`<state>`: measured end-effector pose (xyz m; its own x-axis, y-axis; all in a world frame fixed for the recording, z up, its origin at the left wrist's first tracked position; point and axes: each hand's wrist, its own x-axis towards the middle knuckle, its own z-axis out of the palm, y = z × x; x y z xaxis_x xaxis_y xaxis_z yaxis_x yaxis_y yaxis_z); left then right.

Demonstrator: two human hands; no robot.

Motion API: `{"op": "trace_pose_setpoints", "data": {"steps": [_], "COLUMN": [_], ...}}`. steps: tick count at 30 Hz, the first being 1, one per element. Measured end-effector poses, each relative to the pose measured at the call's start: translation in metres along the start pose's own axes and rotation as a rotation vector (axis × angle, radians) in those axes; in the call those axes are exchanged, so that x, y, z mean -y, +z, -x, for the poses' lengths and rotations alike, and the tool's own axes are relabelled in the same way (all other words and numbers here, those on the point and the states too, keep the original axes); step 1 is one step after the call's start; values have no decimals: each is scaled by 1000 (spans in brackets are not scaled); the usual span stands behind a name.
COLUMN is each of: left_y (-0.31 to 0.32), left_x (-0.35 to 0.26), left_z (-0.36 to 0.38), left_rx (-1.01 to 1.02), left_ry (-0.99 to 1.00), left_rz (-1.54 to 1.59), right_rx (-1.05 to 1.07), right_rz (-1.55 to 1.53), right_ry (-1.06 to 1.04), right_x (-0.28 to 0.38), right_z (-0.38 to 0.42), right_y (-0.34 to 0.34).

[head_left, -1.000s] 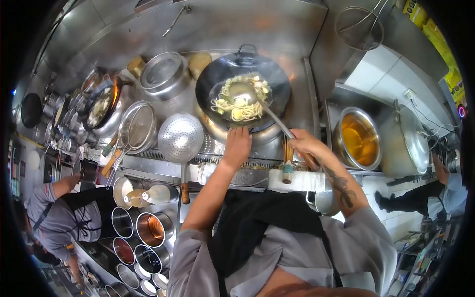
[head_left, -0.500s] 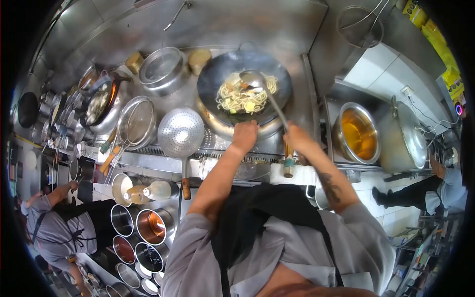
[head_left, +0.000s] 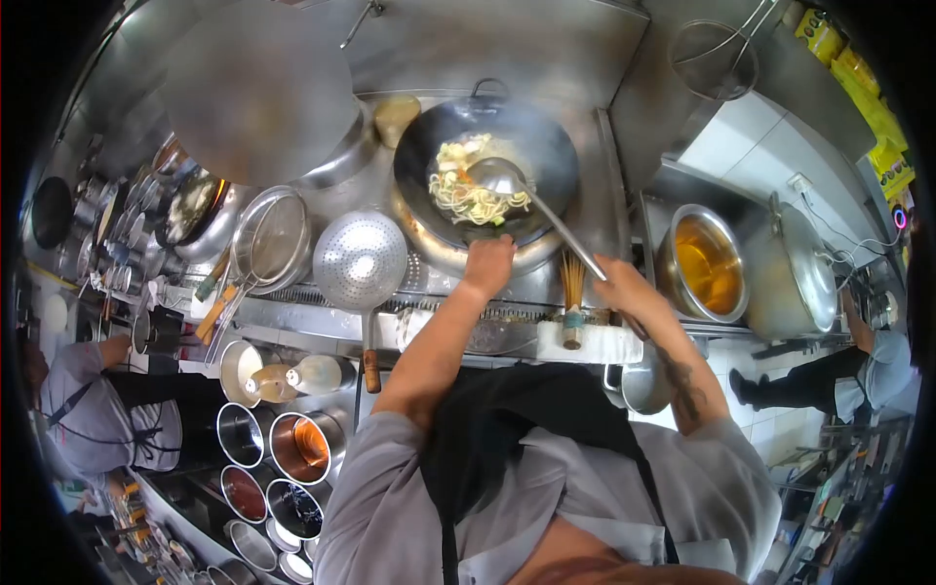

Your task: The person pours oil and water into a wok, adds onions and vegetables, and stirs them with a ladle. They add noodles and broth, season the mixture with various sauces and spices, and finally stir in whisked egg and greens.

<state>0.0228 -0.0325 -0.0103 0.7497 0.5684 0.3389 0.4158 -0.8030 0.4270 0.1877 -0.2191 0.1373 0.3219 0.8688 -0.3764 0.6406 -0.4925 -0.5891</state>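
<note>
A dark wok (head_left: pixel 549 130) sits on the burner, with noodles (head_left: pixel 463 198) and pale and green pieces in its middle. My left hand (head_left: pixel 490 263) is closed at the wok's near edge; whatever grip or cloth lies under the fingers is hidden. Held in my right hand (head_left: pixel 624 290) is a long-handled metal ladle (head_left: pixel 499 176), its handle slanting down to the right. The ladle's bowl rests over the noodles. Just left of that hand, a bamboo wok brush (head_left: pixel 572 297) lies at the stove's front edge, touching a white folded cloth (head_left: pixel 604 343).
Left of the wok lie a perforated skimmer (head_left: pixel 359 261) and wire strainers (head_left: pixel 273 244). A pot of amber liquid (head_left: pixel 704 263) stands right, beside a large lidded pot (head_left: pixel 801 268). Sauce pots (head_left: pixel 302 447) sit lower left. Co-workers (head_left: pixel 112 409) stand at both sides. A blurred round grey patch covers the upper left.
My right hand has moved right and down, drawing the ladle's handle flatter. The ladle's bowl sits lower, and the noodles have shifted. My left hand stays at the wok's edge.
</note>
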Motion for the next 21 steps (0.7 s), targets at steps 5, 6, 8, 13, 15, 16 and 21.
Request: {"op": "trace_pose_setpoints", "data": {"steps": [5,6,8,13,15,16,21], "left_y": [-9,-8,1,-5,-6,-6,-8], "left_x": [-2,2,8,13,18,21,17], "left_z": [0,0,-3,7,0,-2,0], "left_rx": [-64,-43,-4,-19,-24,-38,-27], "left_ry": [52,27,-14,35,42,48,22], "left_rz": [17,19,32,59,77,72,83], "right_rx": [-410,-394,-370,-265,-493,-609,-378], "right_rz": [202,142,29,-176,-191,-195,-320], "right_ry": [-86,-56,8,-12,-177,-259,43], "right_x": [-27,-19,-11,-9,-32,-45,-72], "right_z": [-57,-64,-73,-68,-65,-64,-60], "right_y": [47,55,62,57,86,99,111]}}
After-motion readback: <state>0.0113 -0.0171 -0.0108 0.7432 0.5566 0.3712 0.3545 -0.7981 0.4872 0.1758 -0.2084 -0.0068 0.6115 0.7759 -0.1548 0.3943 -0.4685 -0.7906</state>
